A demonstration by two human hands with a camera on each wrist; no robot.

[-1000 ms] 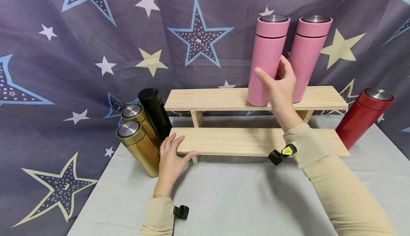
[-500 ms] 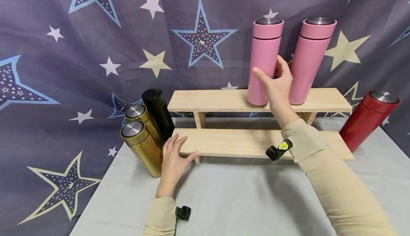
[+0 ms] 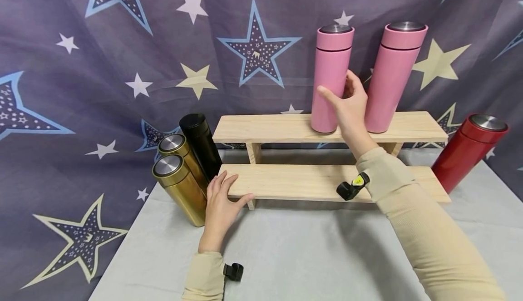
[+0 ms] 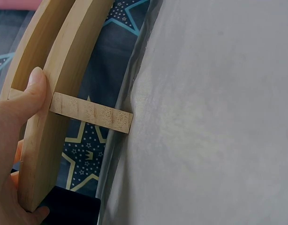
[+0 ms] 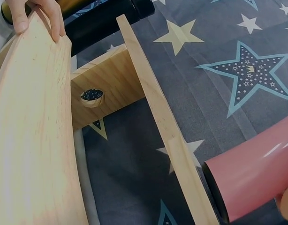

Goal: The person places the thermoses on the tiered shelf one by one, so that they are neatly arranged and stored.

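Note:
In the head view, my right hand (image 3: 352, 106) grips the left pink thermos (image 3: 333, 74) around its lower half, thumb at the front. This thermos is upright at the upper board of a two-tier wooden shelf (image 3: 261, 127); its base also shows in the right wrist view. A second pink thermos (image 3: 394, 78) stands to its right on the same board, with a gap between them. My left hand (image 3: 222, 208) holds the left end of the lower board (image 3: 294, 182). In the left wrist view the thumb (image 4: 37, 86) lies over that board's edge.
Two gold thermoses (image 3: 184, 192) and a black thermos (image 3: 202, 144) stand left of the shelf, close to my left hand. A red thermos (image 3: 467, 153) stands at its right end. A star-patterned curtain (image 3: 163, 42) hangs behind the grey-covered table (image 3: 294, 255).
My right hand has moved the left pink thermos a little to the left along the upper board, widening the gap to the second one. The left hand has stayed at the shelf's end.

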